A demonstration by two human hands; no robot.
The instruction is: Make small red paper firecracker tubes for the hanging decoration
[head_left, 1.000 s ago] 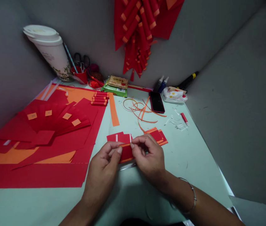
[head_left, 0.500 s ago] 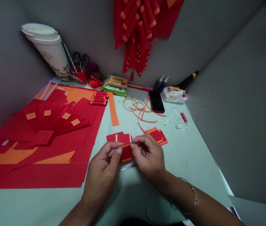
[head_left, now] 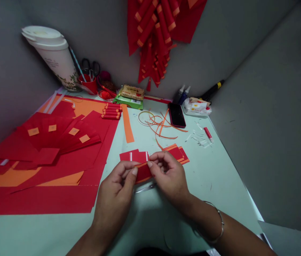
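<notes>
Red card (orange-edged) between hands.

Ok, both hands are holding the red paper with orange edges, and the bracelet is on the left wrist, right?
No, the head view shows the bracelet on the right wrist; the left hand and right hand do hold the red paper with orange edges.

Plain grey panels rise behind and on both sides of a pale green surface, enclosing it like a booth. The right-hand panel meets the back one along a dark slanting seam. Light is dim and uneven: the surface looks brighter than the panels, and the upper right corner falls into deep shadow. At lower right, a flat grey piece shows beside the surface's edge.
</notes>
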